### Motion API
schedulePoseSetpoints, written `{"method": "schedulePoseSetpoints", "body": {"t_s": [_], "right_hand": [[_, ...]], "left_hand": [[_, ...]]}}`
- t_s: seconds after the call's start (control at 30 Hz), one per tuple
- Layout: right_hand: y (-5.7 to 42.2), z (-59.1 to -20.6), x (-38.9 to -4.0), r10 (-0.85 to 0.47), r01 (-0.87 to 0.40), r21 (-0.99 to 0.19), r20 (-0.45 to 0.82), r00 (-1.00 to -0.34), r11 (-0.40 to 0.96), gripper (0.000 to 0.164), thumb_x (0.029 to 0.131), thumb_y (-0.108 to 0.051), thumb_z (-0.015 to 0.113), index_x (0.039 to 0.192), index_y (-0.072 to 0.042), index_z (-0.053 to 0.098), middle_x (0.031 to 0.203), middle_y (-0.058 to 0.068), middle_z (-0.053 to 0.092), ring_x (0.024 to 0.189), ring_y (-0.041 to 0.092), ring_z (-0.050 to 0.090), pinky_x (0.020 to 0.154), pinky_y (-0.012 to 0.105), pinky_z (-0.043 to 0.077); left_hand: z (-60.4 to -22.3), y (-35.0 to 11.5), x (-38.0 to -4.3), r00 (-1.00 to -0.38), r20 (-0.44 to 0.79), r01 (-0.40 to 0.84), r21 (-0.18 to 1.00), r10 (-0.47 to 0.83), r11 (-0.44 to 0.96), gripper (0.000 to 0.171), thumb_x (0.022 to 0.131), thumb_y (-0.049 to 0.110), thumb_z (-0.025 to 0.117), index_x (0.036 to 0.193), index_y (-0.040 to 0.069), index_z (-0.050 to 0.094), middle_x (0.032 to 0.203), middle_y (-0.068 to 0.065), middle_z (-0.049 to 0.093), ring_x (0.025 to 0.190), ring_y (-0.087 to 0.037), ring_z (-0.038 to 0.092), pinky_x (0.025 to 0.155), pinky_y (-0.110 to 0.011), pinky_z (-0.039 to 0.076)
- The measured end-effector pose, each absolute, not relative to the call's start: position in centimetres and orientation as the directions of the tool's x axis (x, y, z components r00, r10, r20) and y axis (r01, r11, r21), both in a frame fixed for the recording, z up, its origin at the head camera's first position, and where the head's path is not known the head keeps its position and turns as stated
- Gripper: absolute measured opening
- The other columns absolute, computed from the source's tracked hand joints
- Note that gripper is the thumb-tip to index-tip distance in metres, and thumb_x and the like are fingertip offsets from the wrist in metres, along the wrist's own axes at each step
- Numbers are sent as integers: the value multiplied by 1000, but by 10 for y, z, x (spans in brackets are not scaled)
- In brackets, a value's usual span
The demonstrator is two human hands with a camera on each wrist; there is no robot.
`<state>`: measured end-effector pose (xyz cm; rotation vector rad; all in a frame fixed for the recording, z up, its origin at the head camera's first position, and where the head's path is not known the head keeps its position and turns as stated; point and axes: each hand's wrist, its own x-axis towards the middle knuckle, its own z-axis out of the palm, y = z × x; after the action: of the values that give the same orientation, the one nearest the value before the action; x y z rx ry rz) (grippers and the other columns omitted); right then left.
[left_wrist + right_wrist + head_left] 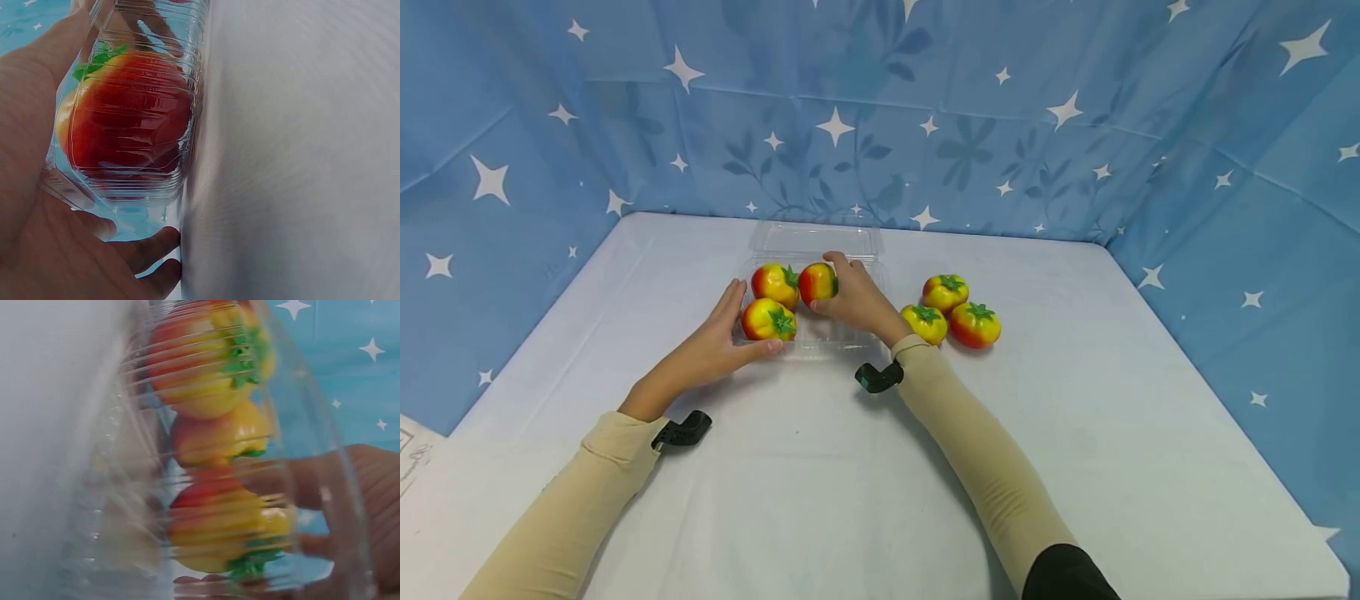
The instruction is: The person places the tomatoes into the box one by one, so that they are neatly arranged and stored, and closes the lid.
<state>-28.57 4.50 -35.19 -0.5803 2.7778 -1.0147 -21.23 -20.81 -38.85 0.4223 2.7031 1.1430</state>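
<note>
Two red-and-yellow toy tomatoes with green leafy tops, a rear one point(772, 285) and a front one point(767, 320), sit in the left half of a clear plastic box point(831, 343). A third toy tomato point(817, 284) is pinched between the thumb and fingers of my right hand point(861, 300), over the right half of the box. My left hand point(707, 350) braces the box's front left corner, fingers along the left side and thumb across the front rim. In the left wrist view, a tomato point(131, 115) shows through the ribbed wall. The right wrist view shows the held tomato point(215, 519) through plastic.
Three more toy tomatoes, at the back point(946, 292), left point(927, 323) and right point(975, 325), lie clustered right of the box, close by my right wrist. The box's hinged lid point(816, 239) leans open toward the back. A blue star-patterned curtain point(880, 108) borders the white table point(1120, 400).
</note>
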Motion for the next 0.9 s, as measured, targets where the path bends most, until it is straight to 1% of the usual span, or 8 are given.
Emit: {"method": "schedulePoseSetpoints", "body": {"t_s": [0.23, 0.33, 0.43, 0.57, 0.67, 0.8, 0.9], "right_hand": [[57, -339, -283, -403, -302, -656, -3, -915, 691, 84, 100, -26, 79, 166, -7, 31, 159, 25, 41, 136, 36, 51, 118, 54, 42], [67, -332, -284, -405, -306, -648, -3, -914, 697, 85, 100, -29, 78, 167, -9, 30, 162, 24, 39, 139, 36, 50, 119, 53, 41], [78, -325, -285, -401, -313, -641, 9, -916, 701, 85, 100, -31, 78, 167, -10, 31, 163, 21, 39, 142, 37, 49, 117, 53, 44], [93, -316, -283, -389, -322, -664, 50, -920, 675, 83, 100, -31, 78, 167, -11, 33, 164, 18, 39, 144, 39, 47, 112, 53, 49], [106, -311, -279, -374, -324, -672, 75, -924, 666, 82, 100, -32, 77, 166, -12, 34, 165, 16, 38, 144, 37, 46, 111, 52, 50], [125, -304, -275, -369, -324, -658, 76, -926, 680, 83, 101, -32, 76, 168, -12, 32, 168, 14, 35, 145, 35, 45, 114, 53, 47], [142, -299, -273, -353, -301, -648, 54, -934, 699, 84, 100, -33, 77, 168, -13, 32, 169, 13, 33, 147, 35, 42, 109, 54, 51]], "left_hand": [[-387, -208, -212, -944, -57, 187, 719, 325, 670, 124, 98, 60, 71, 169, 4, -13, 176, -16, -18, 162, -43, -6, 125, -69, 10], [-387, -208, -212, -945, -62, 183, 718, 323, 672, 124, 98, 61, 71, 169, 4, -13, 176, -16, -19, 162, -42, -6, 125, -68, 9], [-387, -209, -211, -946, -63, 180, 716, 319, 675, 125, 97, 61, 71, 169, 4, -13, 176, -16, -19, 162, -42, -7, 125, -68, 9], [-388, -210, -211, -947, -55, 185, 715, 318, 674, 125, 97, 61, 72, 169, 4, -13, 176, -16, -18, 163, -42, -6, 125, -67, 9], [-389, -209, -212, -945, -52, 190, 718, 324, 669, 125, 97, 61, 72, 169, 5, -13, 177, -15, -18, 163, -42, -6, 125, -68, 9], [-388, -208, -213, -944, -60, 187, 712, 325, 676, 125, 97, 62, 72, 169, 4, -13, 176, -16, -18, 162, -42, -6, 125, -68, 9], [-387, -207, -212, -945, -66, 183, 704, 320, 686, 126, 97, 62, 72, 169, 4, -13, 176, -16, -18, 162, -43, -6, 125, -69, 9]]}}
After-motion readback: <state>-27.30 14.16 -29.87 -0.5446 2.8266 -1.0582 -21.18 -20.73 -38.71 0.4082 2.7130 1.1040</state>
